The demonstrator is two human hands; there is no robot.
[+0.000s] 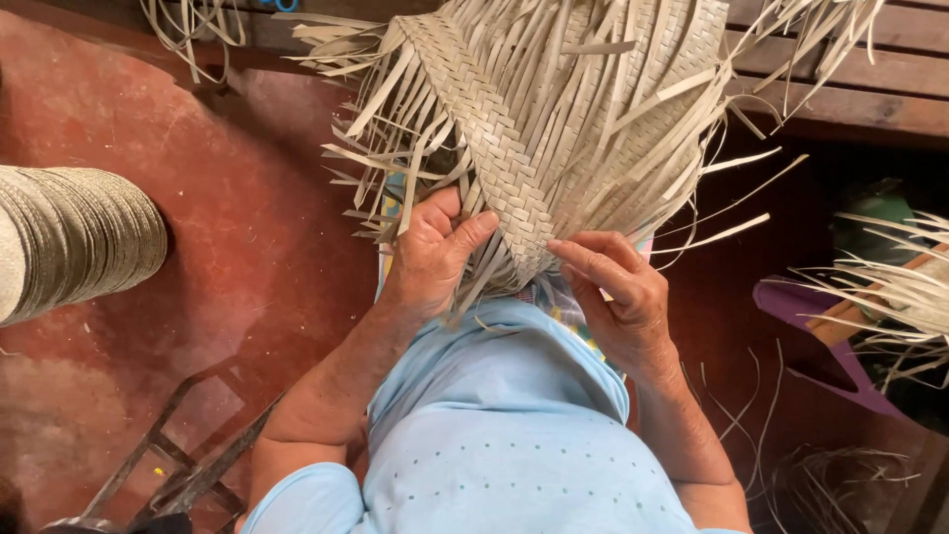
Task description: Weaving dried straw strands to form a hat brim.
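A half-woven piece of pale straw (554, 109) with many loose strip ends rests on my lap, reaching up toward a wooden bench. My left hand (430, 252) grips the lower left edge of the weave, thumb on top and fingers curled around several strips. My right hand (613, 292) pinches the lower tip of the woven band between thumb and fingers. Both hands sit close together at the bottom corner of the piece, just above my light blue garment (494, 415).
A stack of coiled woven straw (74, 237) lies at the left on the red floor (227, 247). A metal frame (183, 460) stands at lower left. A wooden bench (850, 89) runs along the top. More loose straw strips (890, 287) and a purple object (801, 311) are at the right.
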